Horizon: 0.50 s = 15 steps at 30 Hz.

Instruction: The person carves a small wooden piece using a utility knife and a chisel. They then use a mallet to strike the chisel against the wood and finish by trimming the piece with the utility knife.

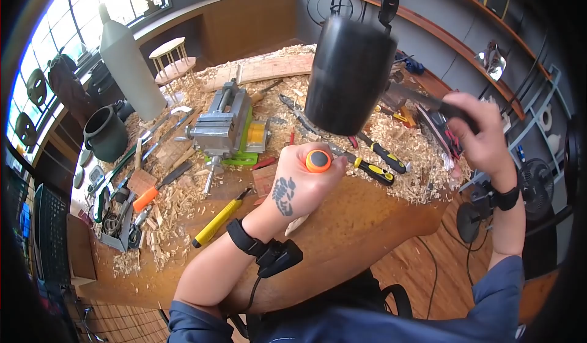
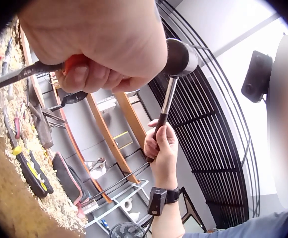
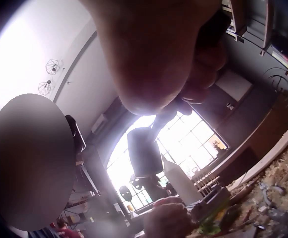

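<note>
My left hand (image 1: 306, 187) grips the orange handle (image 1: 318, 161) of a chisel low over the table. In the left wrist view the chisel's dark metal blade (image 2: 12, 78) sticks out beyond the fist. My right hand (image 1: 479, 132) holds a black rubber mallet (image 1: 348, 77) by its handle. The mallet head is raised above and beyond the left fist, apart from the chisel's end. Its shiny metal shaft (image 2: 170, 96) shows in the left wrist view. A pale piece of wood (image 1: 298, 223) peeks out beneath my left hand, which hides most of it.
A metal vise (image 1: 223, 126) on a green base stands mid-table among wood shavings. Near it lie a yellow utility knife (image 1: 217, 222) and another orange-handled chisel (image 1: 147, 197). Yellow-and-black handled tools (image 1: 375, 171) lie to the right. A tall pale bottle (image 1: 131, 67) and dark pot (image 1: 106, 135) stand left.
</note>
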### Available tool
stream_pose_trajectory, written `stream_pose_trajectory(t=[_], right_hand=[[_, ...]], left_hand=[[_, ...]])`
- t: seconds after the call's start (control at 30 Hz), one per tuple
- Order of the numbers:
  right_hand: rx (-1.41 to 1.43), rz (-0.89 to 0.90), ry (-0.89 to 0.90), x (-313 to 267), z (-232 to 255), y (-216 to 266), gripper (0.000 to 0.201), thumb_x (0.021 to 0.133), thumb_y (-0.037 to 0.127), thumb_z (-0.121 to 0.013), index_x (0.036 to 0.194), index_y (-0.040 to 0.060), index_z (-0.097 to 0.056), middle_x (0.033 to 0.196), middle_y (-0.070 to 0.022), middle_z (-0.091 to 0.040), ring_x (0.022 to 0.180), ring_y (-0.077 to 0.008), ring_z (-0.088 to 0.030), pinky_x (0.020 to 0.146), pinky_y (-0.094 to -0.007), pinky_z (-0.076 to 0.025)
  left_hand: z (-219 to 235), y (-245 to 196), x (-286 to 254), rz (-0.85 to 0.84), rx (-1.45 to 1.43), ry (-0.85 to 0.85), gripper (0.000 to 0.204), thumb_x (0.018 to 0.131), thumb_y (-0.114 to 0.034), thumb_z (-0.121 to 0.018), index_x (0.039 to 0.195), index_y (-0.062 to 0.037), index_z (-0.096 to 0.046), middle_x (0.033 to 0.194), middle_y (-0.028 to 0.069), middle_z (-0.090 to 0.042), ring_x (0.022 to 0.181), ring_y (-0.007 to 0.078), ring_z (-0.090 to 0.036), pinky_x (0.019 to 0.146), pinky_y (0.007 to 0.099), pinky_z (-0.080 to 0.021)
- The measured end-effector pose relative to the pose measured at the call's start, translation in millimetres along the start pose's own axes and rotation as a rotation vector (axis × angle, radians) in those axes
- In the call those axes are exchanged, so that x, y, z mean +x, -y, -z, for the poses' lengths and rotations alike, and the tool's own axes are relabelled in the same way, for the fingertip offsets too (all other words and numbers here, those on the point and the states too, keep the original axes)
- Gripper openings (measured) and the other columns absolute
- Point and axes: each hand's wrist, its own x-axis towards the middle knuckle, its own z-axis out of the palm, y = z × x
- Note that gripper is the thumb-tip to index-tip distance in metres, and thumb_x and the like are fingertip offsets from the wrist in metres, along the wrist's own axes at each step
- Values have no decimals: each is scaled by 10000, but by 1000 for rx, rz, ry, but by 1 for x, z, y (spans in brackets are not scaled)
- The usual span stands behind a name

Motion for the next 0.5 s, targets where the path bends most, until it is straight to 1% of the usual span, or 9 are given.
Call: stream_pose_trajectory(t=[0.03,0.07,0.17,0.23,0.3,0.37,0.4,0.47,0.5], right_hand=[[10,50,31,-2,-4,-2,222,953,173,-783,1102,23,-717,834,-139,-692,707,-283,-673,673,-355,-504],[-14,-15,177,-5,0,6,226,939,152,-794,1115,27,-724,825,-134,-698,696,-296,-677,658,-371,-503],[-95,67,54,-5,3,3,223,944,172,-796,1101,27,-733,801,-119,-690,669,-305,-664,627,-385,-490],[-172,76,2,2,12,8,232,954,188,-793,1103,20,-736,829,-123,-708,685,-287,-676,641,-367,-502],[-165,20,-40,6,21,11,273,957,195,-793,1150,8,-742,903,-151,-741,726,-285,-706,686,-355,-532],[-185,131,-135,7,18,8,276,931,167,-808,1151,13,-744,919,-160,-746,743,-301,-721,700,-366,-546],[-168,158,-95,6,11,7,276,912,145,-817,1146,16,-746,910,-159,-745,746,-306,-724,702,-374,-550],[-141,131,75,-2,-5,11,281,871,98,-840,1124,18,-748,877,-151,-736,741,-309,-727,683,-391,-544],[-118,71,85,-3,-8,18,263,872,101,-842,1106,24,-748,861,-139,-729,716,-307,-710,651,-385,-526]], left_hand=[[-1,0,0,-1,-1,-26,264,939,-131,-790,721,-71,-654,636,-46,-620,546,26,-530,500,240,-396],[-4,-2,0,-4,-2,-28,264,939,-131,-790,721,-71,-654,636,-46,-620,546,26,-530,500,240,-396],[-8,-3,-2,-128,-107,-55,274,938,-134,-763,719,-11,-652,670,-49,-624,672,24,-532,566,290,-438],[-5,0,-1,9,-22,-35,262,922,-96,-770,693,-74,-645,629,-40,-613,551,26,-529,497,255,-393],[-2,1,0,-56,14,-20,260,920,-92,-766,689,-77,-647,612,-40,-602,549,29,-537,495,255,-398],[-1,0,1,-27,-7,-1,262,922,-102,-761,688,-76,-644,596,-40,-591,530,36,-538,487,258,-399],[-1,4,2,-27,-7,-2,262,922,-102,-761,688,-76,-644,596,-40,-591,530,36,-538,487,258,-399],[-1,13,6,-394,245,-84,253,938,-114,-746,728,-27,-635,648,-31,-603,646,36,-526,571,288,-444],[-2,9,5,-395,246,-85,253,938,-114,-746,728,-27,-635,648,-31,-603,646,36,-526,571,288,-444]])
